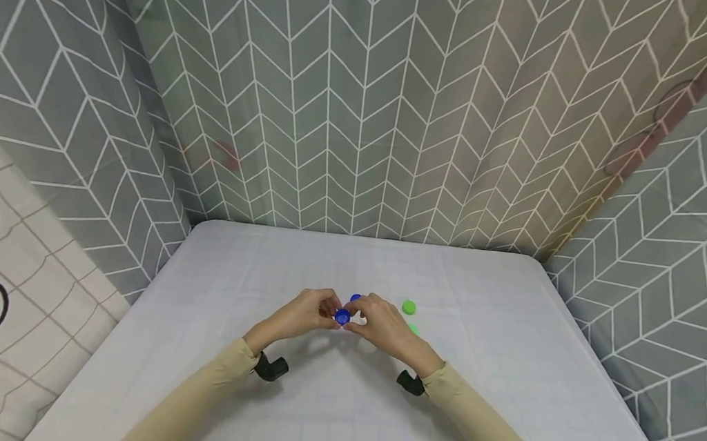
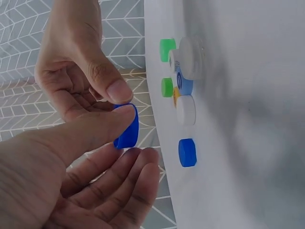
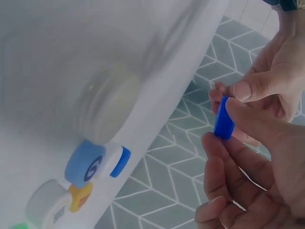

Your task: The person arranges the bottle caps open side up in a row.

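Note:
A blue bottle cap [image 1: 342,316] is held up between the two hands, its hollow side facing the head camera. My left hand [image 1: 312,308] pinches it; in the left wrist view the left thumb [image 2: 102,125] lies across the blue cap [image 2: 129,131] with fingers beneath. From the other side my right hand [image 1: 383,323] grips the same cap, and the right wrist view shows the right thumb [image 3: 252,114] against its face. Partly behind the right hand, a second blue cap [image 2: 188,152] lies on the white table.
On the white-covered table [image 1: 338,413] sit two green caps [image 1: 409,307], a light blue cap [image 2: 185,86], a yellow cap [image 3: 81,196], white caps [image 2: 186,110] and a larger pale round lid [image 3: 107,102]. Patterned curtains [image 1: 362,110] hang behind and beside the table.

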### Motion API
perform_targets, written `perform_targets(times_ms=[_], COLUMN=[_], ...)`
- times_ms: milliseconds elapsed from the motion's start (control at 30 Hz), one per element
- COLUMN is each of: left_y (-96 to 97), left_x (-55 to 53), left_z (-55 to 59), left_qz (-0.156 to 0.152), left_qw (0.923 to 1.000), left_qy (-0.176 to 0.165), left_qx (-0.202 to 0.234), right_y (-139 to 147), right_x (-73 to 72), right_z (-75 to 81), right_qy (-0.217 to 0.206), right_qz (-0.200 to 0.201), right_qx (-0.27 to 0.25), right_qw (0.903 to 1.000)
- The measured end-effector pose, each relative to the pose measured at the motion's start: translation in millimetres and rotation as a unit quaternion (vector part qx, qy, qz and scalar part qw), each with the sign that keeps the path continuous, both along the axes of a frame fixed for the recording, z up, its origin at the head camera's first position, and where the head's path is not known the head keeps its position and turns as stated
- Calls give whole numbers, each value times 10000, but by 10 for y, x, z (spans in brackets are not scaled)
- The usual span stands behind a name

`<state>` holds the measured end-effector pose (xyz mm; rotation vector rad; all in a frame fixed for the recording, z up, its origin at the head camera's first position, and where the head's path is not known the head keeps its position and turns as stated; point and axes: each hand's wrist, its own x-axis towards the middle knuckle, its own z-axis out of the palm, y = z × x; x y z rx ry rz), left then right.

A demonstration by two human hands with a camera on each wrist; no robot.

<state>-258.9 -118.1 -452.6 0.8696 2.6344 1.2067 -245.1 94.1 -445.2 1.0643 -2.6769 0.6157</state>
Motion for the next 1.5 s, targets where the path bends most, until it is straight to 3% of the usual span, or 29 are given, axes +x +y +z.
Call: perform_targets(times_ms=[200, 467, 600, 800, 1100, 1267, 1500], left_y=[-12, -177, -220, -248, -250, -245, -199], left_x=[92, 446, 555, 617, 627, 594, 617], left_z=[84, 48, 33, -24, -88, -97, -90], left_qz=[-400, -786, -790, -644, -765, -835, -872], left_qw=[9984, 9891, 9855, 9790, 9736, 9719, 9693], left_qy=[-136, -511, -541, -571, -352, -272, -459], left_qx=[-365, -1135, -1402, -1847, -2124, -2186, -2252], right_y=[-30, -210, -289, -366, -410, -412, -397], right_x=[96, 389, 472, 521, 553, 537, 575], right_z=[35, -70, -133, -216, -290, -283, -273], right_qy=[266, 160, 181, 257, 398, -40, -692], right_qz=[208, 886, 977, 1021, 1143, 1137, 995], right_qx=[127, 648, 829, 1064, 1367, 1332, 1341], right_qw=[9993, 9938, 9916, 9887, 9832, 9845, 9835])
